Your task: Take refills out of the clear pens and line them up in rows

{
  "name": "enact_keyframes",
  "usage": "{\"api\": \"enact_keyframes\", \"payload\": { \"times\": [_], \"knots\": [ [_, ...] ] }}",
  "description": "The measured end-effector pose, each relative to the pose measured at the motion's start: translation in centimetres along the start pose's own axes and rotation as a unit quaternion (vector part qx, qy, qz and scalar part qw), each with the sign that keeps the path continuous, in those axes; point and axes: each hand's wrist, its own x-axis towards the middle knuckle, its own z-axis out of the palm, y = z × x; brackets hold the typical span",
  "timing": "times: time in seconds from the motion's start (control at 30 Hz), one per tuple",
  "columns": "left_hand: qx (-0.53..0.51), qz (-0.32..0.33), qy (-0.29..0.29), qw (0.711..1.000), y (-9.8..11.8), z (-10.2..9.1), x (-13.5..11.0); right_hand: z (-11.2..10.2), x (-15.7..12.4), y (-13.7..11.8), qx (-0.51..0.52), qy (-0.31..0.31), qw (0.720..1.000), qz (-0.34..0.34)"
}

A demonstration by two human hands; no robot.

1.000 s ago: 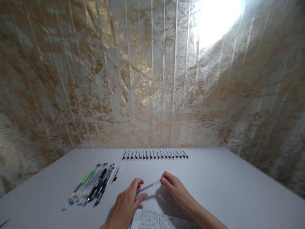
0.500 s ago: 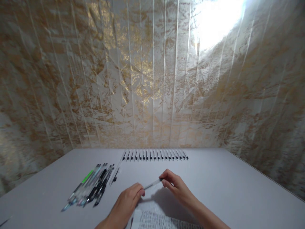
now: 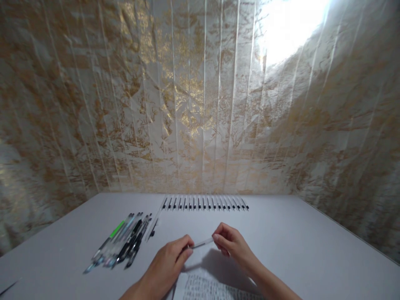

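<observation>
A slim clear-barrelled pen (image 3: 203, 243) with a dark line inside spans the space between my hands, above the table. My left hand (image 3: 171, 258) pinches its left end with thumb and fingers. At the other end, my right hand (image 3: 229, 241) grips the pen between thumb and fingertips. Both ends of the pen are covered by fingers. Below the hands lies a sheet of paper (image 3: 209, 287) with dark handwriting, running off the bottom of the view.
Similar pens (image 3: 206, 203) stand in a neat row at the table's back. Mixed pens, one bright green (image 3: 117, 229), lie heaped at the left. Beside them is a clear pen (image 3: 152, 230) with a black part. A dark thin object (image 3: 8, 287) lies at the lower left.
The black end that showed at my right fingertips is now out of sight. My right hand has shifted slightly right. The whole view has also moved a little.
</observation>
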Motion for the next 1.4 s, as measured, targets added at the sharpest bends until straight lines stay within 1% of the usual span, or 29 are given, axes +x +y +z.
{"api": "enact_keyframes", "payload": {
  "times": [0.1, 0.17, 0.27, 0.33, 0.4, 0.47, 0.53, 0.6, 0.67, 0.73, 0.83, 0.93, 1.03, 1.07, 1.13, 1.2, 1.23, 1.27, 1.33, 1.4],
  "knots": [
    [-0.032, -0.007, 0.005, 0.999, -0.1, -0.2, 0.2, -0.4, 0.2, -0.3, 0.023, 0.012, 1.000, -0.007],
    [-0.071, -0.016, 0.010, 0.997, -0.6, -0.2, 0.4, -0.8, 0.3, -0.7, 0.043, 0.027, 0.998, -0.022],
    [-0.161, -0.036, 0.001, 0.986, -1.8, 0.1, 0.8, -1.8, 0.4, -1.4, 0.086, 0.079, 0.992, -0.041],
    [-0.220, -0.055, -0.012, 0.974, -2.4, 0.3, 1.0, -2.3, 0.4, -1.7, 0.129, 0.108, 0.985, -0.027],
    [-0.229, -0.068, -0.018, 0.971, -2.4, 0.3, 1.0, -2.2, 0.2, -1.8, 0.181, 0.107, 0.977, 0.018],
    [-0.171, -0.070, -0.007, 0.983, -1.7, 0.2, 0.8, -1.5, -0.2, -1.6, 0.223, 0.067, 0.969, 0.082],
    [-0.070, -0.068, 0.020, 0.995, -0.6, -0.2, 0.5, -0.3, -0.7, -1.3, 0.251, 0.017, 0.959, 0.131],
    [0.025, -0.068, 0.049, 0.996, 0.4, -0.7, 0.1, 0.9, -1.1, -1.1, 0.269, -0.015, 0.951, 0.151],
    [0.087, -0.066, 0.070, 0.992, 1.1, -1.1, -0.1, 1.6, -1.3, -0.9, 0.283, -0.020, 0.947, 0.147],
    [0.110, -0.059, 0.082, 0.989, 1.2, -1.5, -0.1, 1.7, -1.2, -0.8, 0.294, -0.011, 0.946, 0.136],
    [0.112, -0.061, 0.089, 0.988, 0.9, -2.0, -0.1, 1.3, -0.9, -0.5, 0.302, 0.020, 0.946, 0.115],
    [0.115, -0.066, 0.087, 0.987, 0.9, -2.5, 0.1, 0.9, -0.7, -0.1, 0.285, 0.041, 0.951, 0.113],
    [0.150, -0.071, 0.078, 0.983, 1.1, -3.3, 0.1, 0.3, -0.3, 0.2, 0.260, 0.050, 0.958, 0.106],
    [0.172, -0.077, 0.065, 0.980, 1.1, -3.6, 0.0, -0.1, -0.1, 0.1, 0.250, 0.066, 0.961, 0.093],
    [0.231, -0.098, 0.020, 0.968, 0.9, -3.9, -0.4, -1.3, 0.5, -0.4, 0.224, 0.118, 0.966, 0.054],
    [0.305, -0.124, -0.038, 0.944, 0.5, -3.8, -1.0, -2.8, 1.3, -1.1, 0.192, 0.159, 0.968, 0.021],
    [0.341, -0.137, -0.062, 0.928, 0.2, -3.6, -1.3, -3.4, 1.7, -1.5, 0.178, 0.159, 0.971, 0.020],
    [0.373, -0.150, -0.079, 0.912, -0.1, -3.3, -1.5, -3.9, 2.1, -1.8, 0.160, 0.132, 0.978, 0.036],
    [0.418, -0.174, -0.088, 0.887, -0.8, -2.8, -1.5, -3.9, 3.1, -2.2, 0.113, 0.040, 0.988, 0.096],
    [0.437, -0.190, -0.065, 0.877, -1.6, -2.3, -1.0, -2.5, 4.4, -2.2, 0.037, -0.047, 0.987, 0.150]
  ]
}}
